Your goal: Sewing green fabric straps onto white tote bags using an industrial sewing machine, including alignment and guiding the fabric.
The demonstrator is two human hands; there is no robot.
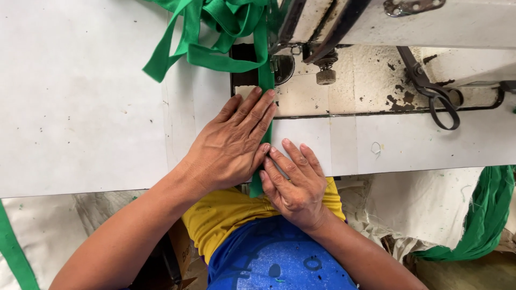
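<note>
A person's two hands lie flat on a white desk, guiding a narrow green fabric strip toward a worn sewing machine. The left hand is spread open, palm down, fingers extended and close together, their tips resting on the strip just short of the machine's presser foot. The right hand sits just beside it, nearer the body, also open and flat, its fingertips touching the edge of the strip where it passes between the two hands. Neither hand grips or pinches; both press downward. The strip runs straight from under the hands to the needle area, then continues beyond the left hand's fingertips into a loose green tangle. Black scissors rest on the machine bed, well apart to the right of the right hand. More green fabric hangs below the desk edge, further right.
</note>
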